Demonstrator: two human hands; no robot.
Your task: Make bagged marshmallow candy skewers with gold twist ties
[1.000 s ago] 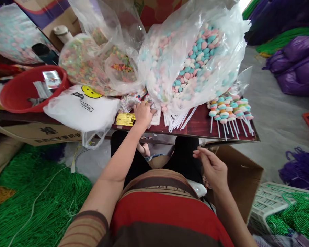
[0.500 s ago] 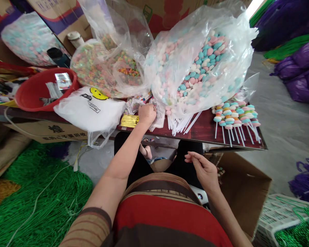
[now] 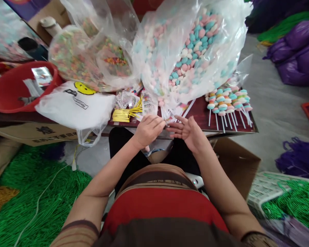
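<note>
My left hand (image 3: pixel 149 130) is at the table's front edge, its fingers pinched around a small clear plastic bag with coloured print (image 3: pixel 179 109), mostly hidden and blurred. Close beside it, my right hand (image 3: pixel 187 132) has its fingers spread and stretched toward the left fingertips. More printed bags (image 3: pixel 149 104) lie behind my left hand. A bundle of yellow twist ties (image 3: pixel 121 115) is left of them, some fanned out. White sticks (image 3: pixel 165 113) poke out below a big clear bag of pink, white and blue candies (image 3: pixel 187 55). Finished candy skewers (image 3: pixel 228 103) lie at the table's right end.
Further left are a white smiley bag (image 3: pixel 77 106), a bag of small colourful candies (image 3: pixel 72 58) and a red basin (image 3: pixel 12 92). Below right stand a cardboard box (image 3: pixel 237 164) and a white crate (image 3: pixel 262 188). Green cord (image 3: pixel 36 206) covers the floor at left.
My left hand has come off the pile of printed bags toward me and right. My right hand has risen to meet it, its fingers spreading. Several yellow ties now fan out; the view has shifted.
</note>
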